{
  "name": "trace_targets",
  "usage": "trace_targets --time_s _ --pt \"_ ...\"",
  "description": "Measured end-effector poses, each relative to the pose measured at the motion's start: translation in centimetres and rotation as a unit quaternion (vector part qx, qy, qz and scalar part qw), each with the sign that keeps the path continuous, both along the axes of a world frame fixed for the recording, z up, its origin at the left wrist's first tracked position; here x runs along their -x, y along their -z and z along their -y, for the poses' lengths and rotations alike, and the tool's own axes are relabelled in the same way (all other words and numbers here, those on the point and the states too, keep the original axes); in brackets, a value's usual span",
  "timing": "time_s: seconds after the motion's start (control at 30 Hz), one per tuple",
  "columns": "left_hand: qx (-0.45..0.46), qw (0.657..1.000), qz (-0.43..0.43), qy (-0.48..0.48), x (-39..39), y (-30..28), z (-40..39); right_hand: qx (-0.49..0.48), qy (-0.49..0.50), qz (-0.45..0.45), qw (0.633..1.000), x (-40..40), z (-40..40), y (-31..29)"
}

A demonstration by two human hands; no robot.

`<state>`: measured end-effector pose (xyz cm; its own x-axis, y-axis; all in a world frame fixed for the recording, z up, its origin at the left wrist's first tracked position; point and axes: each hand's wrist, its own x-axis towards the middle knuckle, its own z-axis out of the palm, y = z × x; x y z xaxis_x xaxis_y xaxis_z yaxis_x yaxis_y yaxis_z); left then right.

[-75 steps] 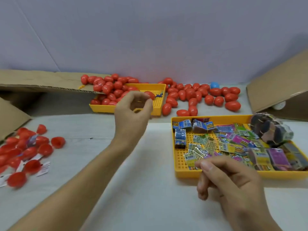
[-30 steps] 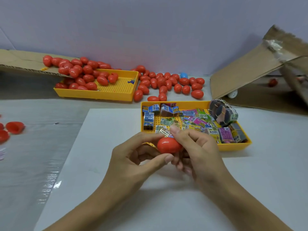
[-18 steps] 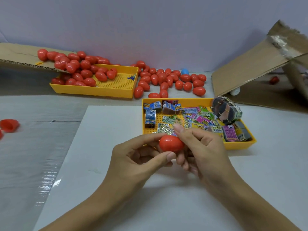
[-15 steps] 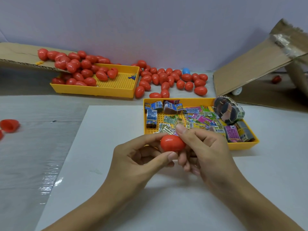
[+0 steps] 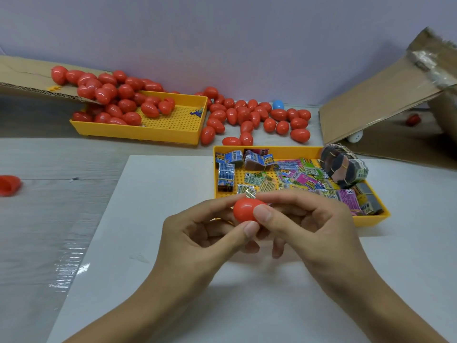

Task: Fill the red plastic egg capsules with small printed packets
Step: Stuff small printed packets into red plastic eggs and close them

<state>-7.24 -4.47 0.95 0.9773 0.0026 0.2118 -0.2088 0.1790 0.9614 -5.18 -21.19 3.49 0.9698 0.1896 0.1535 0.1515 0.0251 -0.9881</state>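
Nearest the camera, the left hand and the right hand meet above a white sheet on the table; both grip one red egg, the left with thumb below and forefinger over its top, the right with thumb pressed on its near side and fingers curled behind; a bit of shiny printed packet pokes up at the top of the egg, just beside the fingertips.

Just behind the hands sits a yellow tray on the sheet, holding a litter of small printed packets; a banded bundle rests on its far right corner.

Off to the left, well apart, lies an open red half shell on the grey table.

Farther back, a second yellow tray holds a heap of red eggs on its left part, spilling from a cardboard flap; more red eggs lie loose on the table between that tray and a tilted cardboard box at the right; one blue egg sits among them near the wall.
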Motion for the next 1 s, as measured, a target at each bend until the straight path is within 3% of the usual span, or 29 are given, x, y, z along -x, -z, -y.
trace_targets --time_s 0.63,1.0 --pt "0.037 0.999 -0.006 -0.001 -0.15 0.13 -0.06 -0.009 -0.048 0.056 0.997 -0.17 0.10 0.52" --pt "0.008 1.000 0.011 0.000 -0.01 0.21 -0.06 0.005 0.001 -0.003 1.000 -0.37 0.21 -0.05"
